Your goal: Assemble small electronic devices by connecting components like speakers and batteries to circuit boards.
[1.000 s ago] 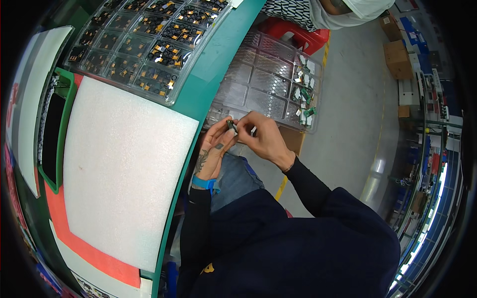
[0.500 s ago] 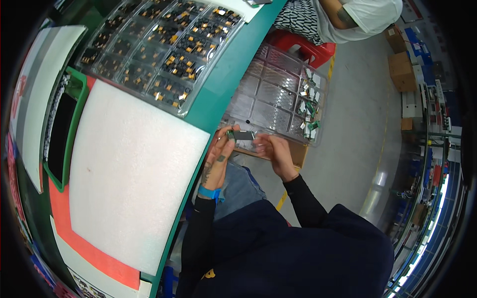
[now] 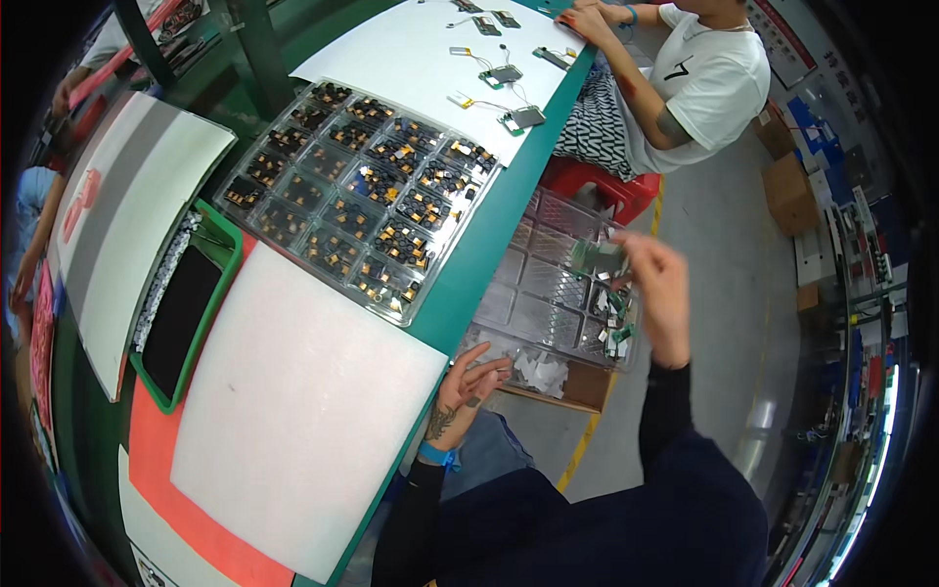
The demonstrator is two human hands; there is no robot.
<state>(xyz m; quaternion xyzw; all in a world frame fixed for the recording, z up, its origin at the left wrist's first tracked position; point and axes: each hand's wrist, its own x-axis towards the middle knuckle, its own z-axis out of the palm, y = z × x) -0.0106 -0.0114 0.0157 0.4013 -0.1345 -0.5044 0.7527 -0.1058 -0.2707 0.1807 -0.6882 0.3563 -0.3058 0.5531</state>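
Note:
A small green circuit board with a grey face (image 3: 599,257), smeared by motion, is pinched in the fingertips of my right hand (image 3: 660,289). It hangs over the far right side of a clear compartment tray (image 3: 499,293). Several green and white boards (image 3: 614,338) lie in the tray's right-hand compartments, just below that hand. My left hand (image 3: 469,383) is by the table edge with its fingers apart and holds nothing. Beside it, at the tray's near side, are white scraps (image 3: 540,372) in a cardboard box (image 3: 585,387).
A white foam sheet (image 3: 303,411) covers the near table. Beyond it lie a clear tray of small black and gold parts (image 3: 391,196) and a green bin (image 3: 210,293). At the far end a person (image 3: 709,88) sits on a red stool (image 3: 626,196), near wired boards (image 3: 504,76).
My right hand has moved away from my left, far and to the right, taking the board with it. My left hand has let go and opened. The view has shifted, showing more of the far table.

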